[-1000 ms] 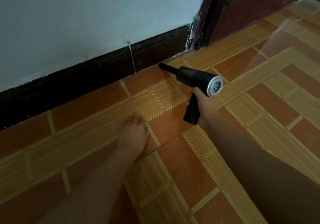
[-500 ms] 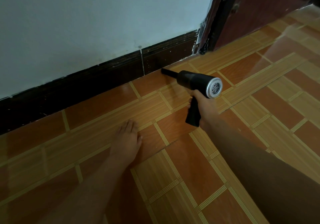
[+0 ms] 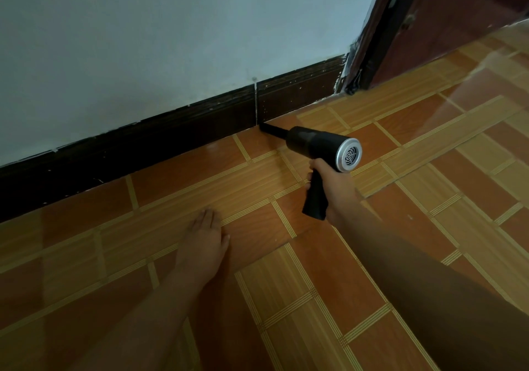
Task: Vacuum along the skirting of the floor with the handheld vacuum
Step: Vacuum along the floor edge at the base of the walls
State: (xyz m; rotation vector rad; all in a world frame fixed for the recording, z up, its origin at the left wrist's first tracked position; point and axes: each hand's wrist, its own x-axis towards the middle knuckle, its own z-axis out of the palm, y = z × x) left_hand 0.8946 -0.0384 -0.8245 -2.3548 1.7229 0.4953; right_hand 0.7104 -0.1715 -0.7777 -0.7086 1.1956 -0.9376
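My right hand (image 3: 333, 190) grips the black pistol handle of the handheld vacuum (image 3: 317, 144), which has a silver vented rear cap. Its narrow black nozzle points left, and its tip meets the foot of the dark brown skirting (image 3: 177, 135), right at a thin white joint in the board. My left hand (image 3: 204, 241) lies flat on the floor tiles with straight fingers, well to the left of the vacuum and nearer to me.
The floor (image 3: 300, 299) is glossy orange and tan tile. A pale wall (image 3: 171, 27) rises above the skirting. At the upper right, the skirting ends at a dark red-brown door frame and door (image 3: 446, 24).
The vacuum's nozzle has slid left along the skirting, from right of the white joint to the joint itself. My left hand stays flat on the floor.
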